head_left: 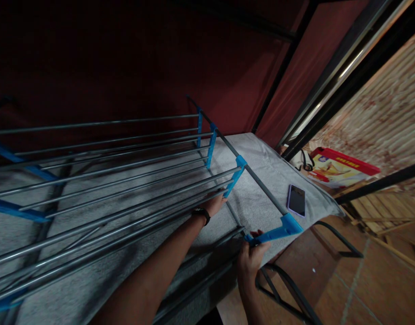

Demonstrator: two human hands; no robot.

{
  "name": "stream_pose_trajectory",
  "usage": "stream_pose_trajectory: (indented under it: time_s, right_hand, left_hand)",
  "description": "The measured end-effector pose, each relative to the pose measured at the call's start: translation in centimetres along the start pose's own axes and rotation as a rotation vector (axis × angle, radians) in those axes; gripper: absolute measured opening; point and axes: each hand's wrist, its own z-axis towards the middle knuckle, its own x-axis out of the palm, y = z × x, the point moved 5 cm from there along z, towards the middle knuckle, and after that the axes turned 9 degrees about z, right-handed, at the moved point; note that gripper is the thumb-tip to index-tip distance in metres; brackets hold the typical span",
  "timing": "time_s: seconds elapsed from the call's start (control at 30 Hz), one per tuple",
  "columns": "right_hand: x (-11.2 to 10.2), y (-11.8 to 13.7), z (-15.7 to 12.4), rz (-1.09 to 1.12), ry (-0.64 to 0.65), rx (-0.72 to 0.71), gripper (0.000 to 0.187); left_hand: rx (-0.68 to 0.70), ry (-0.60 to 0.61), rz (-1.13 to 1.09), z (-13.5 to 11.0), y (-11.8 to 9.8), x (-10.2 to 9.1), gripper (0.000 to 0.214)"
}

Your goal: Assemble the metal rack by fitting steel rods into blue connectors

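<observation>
A rack of grey metal tubes (136, 205) with blue plastic brackets lies across the cloth-covered surface, its tubes running from the left toward the middle. My left hand (216, 205), a dark watch on its wrist, is closed at the lower end of a middle blue bracket (235, 178); its fingertips are partly hidden. Nearer to me, my right hand (253, 255) grips the lower end of the front blue bracket (277, 231), thumb and fingers around it. A grey side tube (264, 187) links the tops of these brackets. Close by the right hand are loose-looking tube ends (239, 230).
A phone (296, 200) lies on the grey cloth (258, 149) to the right. Beyond it are a red and yellow box (342, 164) and wooden slats (380, 210). A chair with dark metal tubing (291, 289) stands at lower right. A dark red wall (126, 58) rises behind.
</observation>
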Motion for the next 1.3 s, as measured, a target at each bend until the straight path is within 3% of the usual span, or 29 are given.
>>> stream_pose_trajectory:
  time_s: [0.47, 0.77, 0.97, 1.3]
  right_hand:
    - [0.0, -0.3, -0.1, -0.002, 0.029, 0.035, 0.052]
    - [-0.2, -0.7, -0.1, -0.025, 0.035, 0.03, 0.048]
    - [-1.0, -1.3, 0.4, 0.037, 0.041, 0.021, 0.054]
    - [-1.0, 0.7, 0.6, 0.117, 0.08, 0.003, 0.06]
  left_hand:
    - [-0.008, 0.041, -0.063, 1.1, 1.2, 1.4, 0.031]
    - [0.02, 0.017, -0.072, 0.8, 0.6, 0.7, 0.034]
    - [-0.013, 0.032, -0.034, 0.4, 0.6, 2.0, 0.043]
    - [-0.002, 0.116, 0.094, -0.5, 0.1, 1.3, 0.049]
